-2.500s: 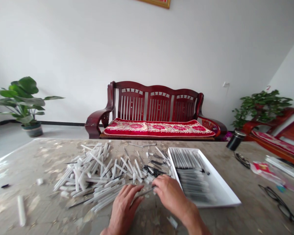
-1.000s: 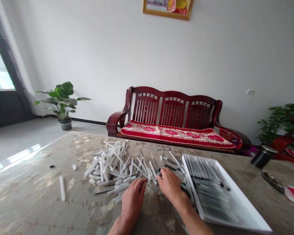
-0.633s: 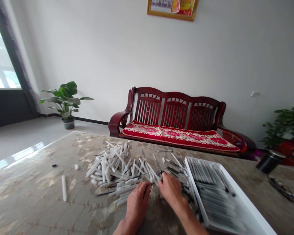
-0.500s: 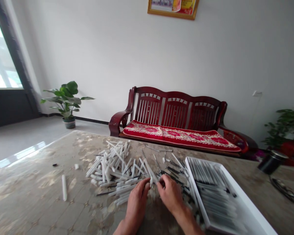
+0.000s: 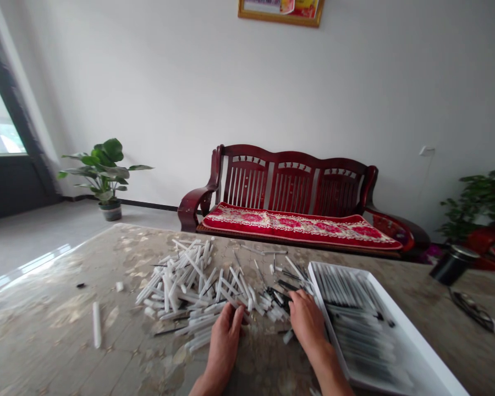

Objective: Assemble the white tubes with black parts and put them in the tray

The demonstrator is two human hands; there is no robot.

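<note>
My left hand (image 5: 224,335) is closed, thumb against the fingers, on a slim white tube (image 5: 232,300) that points up and left. It is at the near edge of a heap of white, pen-like tubes (image 5: 190,269). To the right, my right hand (image 5: 307,316) reaches down among small black pieces (image 5: 287,286), beside the white box's left wall. Its fingers are bent and close together, and their tips are partly hidden, so what they pinch cannot be made out. Thin dark rods and short clear pieces (image 5: 274,313) lie scattered between the hands.
A shallow white box (image 5: 421,346) with rows of filled clear tubes stands at right. A lone white tube (image 5: 96,324) and a small black piece (image 5: 80,285) lie at left. A black cylinder (image 5: 454,265) and a cable (image 5: 472,313) are far right. A red wooden bench (image 5: 292,187) stands behind the table.
My hands were close together over the tubes and are now apart. My right hand has moved right to the black pieces; the left keeps its place near the heap. The view has shifted slightly.
</note>
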